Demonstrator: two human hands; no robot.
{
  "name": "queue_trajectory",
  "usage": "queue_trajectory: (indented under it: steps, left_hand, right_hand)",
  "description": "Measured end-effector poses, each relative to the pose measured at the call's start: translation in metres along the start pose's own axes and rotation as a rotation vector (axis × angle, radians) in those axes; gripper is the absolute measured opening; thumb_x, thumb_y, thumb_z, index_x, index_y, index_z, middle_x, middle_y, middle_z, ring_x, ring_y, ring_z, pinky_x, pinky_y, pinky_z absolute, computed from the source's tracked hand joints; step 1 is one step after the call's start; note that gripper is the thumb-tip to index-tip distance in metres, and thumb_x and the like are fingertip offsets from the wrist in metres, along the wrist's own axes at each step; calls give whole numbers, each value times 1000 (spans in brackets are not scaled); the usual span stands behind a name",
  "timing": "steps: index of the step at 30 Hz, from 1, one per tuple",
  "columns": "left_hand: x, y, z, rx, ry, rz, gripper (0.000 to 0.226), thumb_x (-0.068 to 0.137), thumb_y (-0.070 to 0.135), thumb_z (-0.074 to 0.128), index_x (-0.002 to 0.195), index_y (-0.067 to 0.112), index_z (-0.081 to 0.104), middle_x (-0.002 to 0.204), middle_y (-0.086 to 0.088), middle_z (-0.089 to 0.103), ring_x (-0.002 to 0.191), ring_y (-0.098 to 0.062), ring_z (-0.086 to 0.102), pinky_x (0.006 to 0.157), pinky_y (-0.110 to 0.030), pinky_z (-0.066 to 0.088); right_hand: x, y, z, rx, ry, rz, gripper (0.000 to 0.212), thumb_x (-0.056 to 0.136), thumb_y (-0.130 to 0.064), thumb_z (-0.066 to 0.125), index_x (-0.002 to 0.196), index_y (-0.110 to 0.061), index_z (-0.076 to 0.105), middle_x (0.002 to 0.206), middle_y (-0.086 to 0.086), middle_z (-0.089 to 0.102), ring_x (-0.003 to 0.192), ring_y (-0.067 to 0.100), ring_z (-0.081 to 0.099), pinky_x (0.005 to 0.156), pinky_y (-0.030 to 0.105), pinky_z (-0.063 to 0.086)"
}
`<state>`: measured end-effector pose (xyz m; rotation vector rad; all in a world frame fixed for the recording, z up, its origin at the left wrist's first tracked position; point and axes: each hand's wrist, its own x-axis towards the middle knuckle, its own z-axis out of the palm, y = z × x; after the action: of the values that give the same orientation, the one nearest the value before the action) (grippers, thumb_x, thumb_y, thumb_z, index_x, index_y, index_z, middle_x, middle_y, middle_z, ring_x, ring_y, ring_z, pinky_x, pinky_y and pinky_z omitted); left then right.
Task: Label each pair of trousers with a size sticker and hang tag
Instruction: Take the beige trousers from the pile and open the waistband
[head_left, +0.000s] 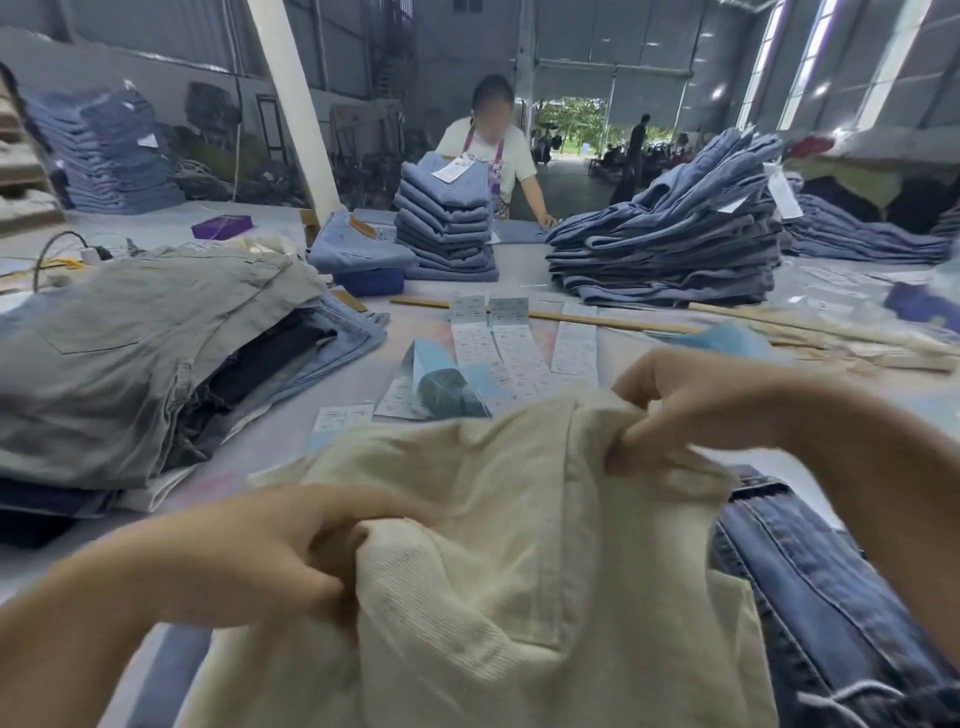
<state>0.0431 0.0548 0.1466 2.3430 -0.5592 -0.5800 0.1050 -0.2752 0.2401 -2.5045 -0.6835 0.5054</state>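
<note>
Both hands grip bunched cloth of the cream trousers (498, 545): the left hand (270, 551) curls round a fold near the body, the right hand (691, 410) pinches the far edge, lifted over the table (291, 431). This looks like positioning the garment for labelling. Next comes reaching the sticker strips (519, 343) lying just beyond, beside denim jeans (821, 597).

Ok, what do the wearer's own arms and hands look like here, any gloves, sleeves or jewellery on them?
Both hands are bare, with no gloves: the left hand and the right hand. Both forearms are bare as far as the frame shows, so no sleeve or cuff is in view. No ring, watch or bracelet can be seen, though motion blur softens the picture.
</note>
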Motion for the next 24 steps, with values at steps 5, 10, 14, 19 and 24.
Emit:
queue_trajectory:
  steps: [5,10,14,19,24]
  left_hand:
    - [-5,-16,-2,-894,334,-75,47,63,-6,64,106,8,75,122,-24,65,103,-25,69,83,-33,57]
    - [17,-26,17,60,807,-538,43,79,52,70,110,24,60,109,7,63,104,-21,59,89,-37,45]
    - [22,-30,28,89,829,-512,25,87,43,66,79,20,57,79,4,63,76,-17,58,63,-33,42]
    - [12,-31,4,273,1038,-395,34,83,27,74,64,17,49,59,1,53,61,-25,52,53,-34,33]
    - [3,-12,-33,307,1200,-339,14,87,34,68,88,22,62,83,-5,66,83,-34,60,70,-41,48]
  right_hand:
    - [10,27,33,271,88,-82,25,68,-21,74,88,-6,72,76,13,70,68,13,62,61,24,47]
    - [10,23,34,330,177,-176,18,68,-18,74,80,-6,68,65,3,61,58,10,54,52,21,41]
    - [8,4,29,226,223,-165,18,66,-25,78,77,-13,71,67,4,67,61,9,59,54,22,45]
    - [4,-16,18,19,208,2,12,73,-20,79,71,-15,68,64,-6,66,62,11,60,63,31,48]
    - [-14,-40,-9,-87,17,167,35,50,-42,82,76,-18,78,76,4,76,70,18,71,70,35,56]
